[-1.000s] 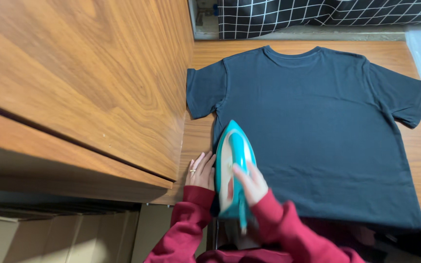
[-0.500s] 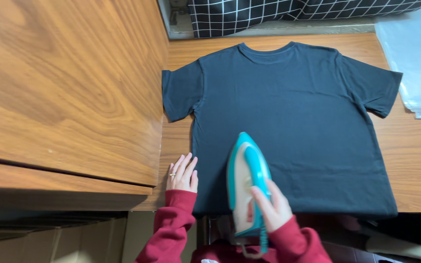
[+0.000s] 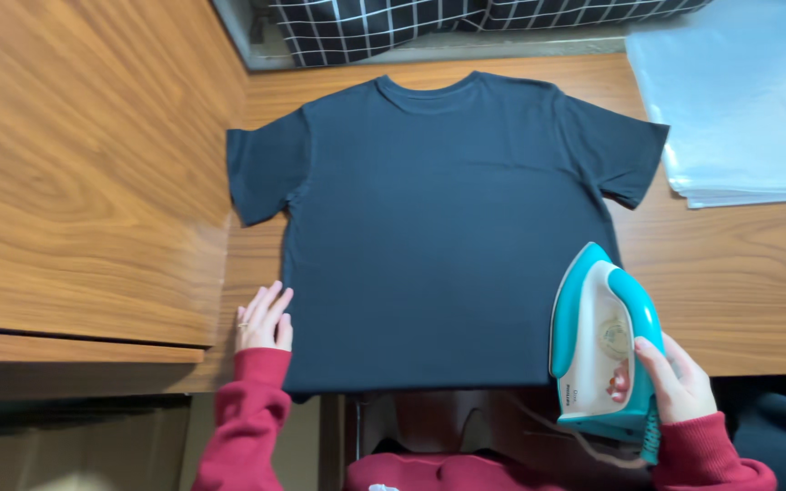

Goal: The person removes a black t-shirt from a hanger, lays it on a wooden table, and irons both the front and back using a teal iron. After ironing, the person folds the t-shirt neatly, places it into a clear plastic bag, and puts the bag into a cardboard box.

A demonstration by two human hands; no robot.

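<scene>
the dark t-shirt [image 3: 448, 227] lies flat and face up on the wooden worktop [image 3: 730, 273], neck hole toward the far edge, both sleeves spread, its hem right along the near edge. the right hand [image 3: 680, 382] is closed around the handle of a teal and white iron [image 3: 604, 341], whose nose points away from the person; the iron sits at the shirt's lower right corner, partly over the bare wood and close to the worktop's near edge. the left hand [image 3: 264, 318] lies flat with fingers loosely spread, holding nothing, pressing the wood just beside the shirt's lower left corner. the main risk looks to be at that near edge: with the iron's heel so close to it, a backward pull could tip the iron off the worktop toward the person's lap. a cord seems to trail below the edge, and it might snag there. the soleplate resting on bare wood could also mark it. a stack of pale plastic sheets [image 3: 739, 109] lies well apart at the far right, yet a wide sweep that way could melt them.
</scene>
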